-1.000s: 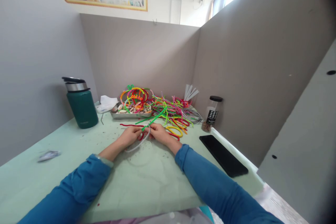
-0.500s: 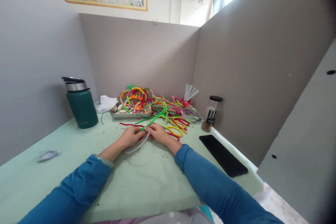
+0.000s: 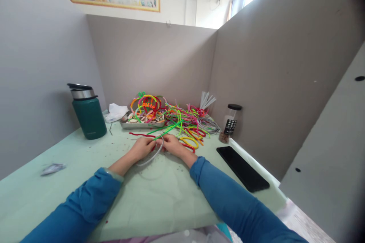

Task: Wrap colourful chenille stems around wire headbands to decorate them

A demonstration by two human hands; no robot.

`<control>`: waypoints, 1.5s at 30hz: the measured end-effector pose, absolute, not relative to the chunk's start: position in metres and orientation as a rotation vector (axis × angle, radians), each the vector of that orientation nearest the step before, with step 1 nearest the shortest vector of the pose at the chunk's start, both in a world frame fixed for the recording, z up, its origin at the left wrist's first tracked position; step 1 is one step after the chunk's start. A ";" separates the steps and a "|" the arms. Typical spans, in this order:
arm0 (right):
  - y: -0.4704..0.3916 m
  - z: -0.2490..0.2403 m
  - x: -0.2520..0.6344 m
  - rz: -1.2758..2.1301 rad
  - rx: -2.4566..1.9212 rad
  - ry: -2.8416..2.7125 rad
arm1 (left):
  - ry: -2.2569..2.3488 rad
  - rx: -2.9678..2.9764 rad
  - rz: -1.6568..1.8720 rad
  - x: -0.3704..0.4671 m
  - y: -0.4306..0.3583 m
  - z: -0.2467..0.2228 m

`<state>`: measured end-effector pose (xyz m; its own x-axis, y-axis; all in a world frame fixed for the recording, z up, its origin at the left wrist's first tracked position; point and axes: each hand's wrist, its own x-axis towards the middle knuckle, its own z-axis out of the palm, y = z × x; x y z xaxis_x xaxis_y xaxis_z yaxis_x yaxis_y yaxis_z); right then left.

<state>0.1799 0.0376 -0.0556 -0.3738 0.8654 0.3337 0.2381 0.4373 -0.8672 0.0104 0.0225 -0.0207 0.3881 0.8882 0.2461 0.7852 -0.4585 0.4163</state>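
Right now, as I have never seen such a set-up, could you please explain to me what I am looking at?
There is no machine here: you see a person's own bare hands, with blue sleeves. The camera is worn on the head and looks forward and down, so the left hand appears on the left and the right hand on the right. The left seems to pinch a green pipe cleaner, the right a curved grey band; the exact grip is too small to see. On the pale green tablecloth, beyond the hands, are a filled metal tray and a colourful heap of pipe cleaners. A green bottle stands at left; a black-lidded jar and a black phone are at right.
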 end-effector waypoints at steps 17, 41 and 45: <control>0.039 -0.057 0.180 0.881 -0.940 -1.905 | 1.465 2.441 0.623 0.010 0.024 -0.025; 0.035 -0.052 0.177 0.964 -0.912 -1.911 | 1.500 2.550 0.559 0.013 0.020 -0.025; 0.032 -0.049 0.176 0.988 -0.887 -1.909 | 1.534 2.524 0.530 0.013 0.020 -0.024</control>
<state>0.1765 0.0323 -0.0491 -0.4397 0.8374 0.3246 0.2183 0.4502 -0.8658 0.0133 0.0201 -0.0240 0.4176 0.8806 0.2239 0.8311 -0.4698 0.2977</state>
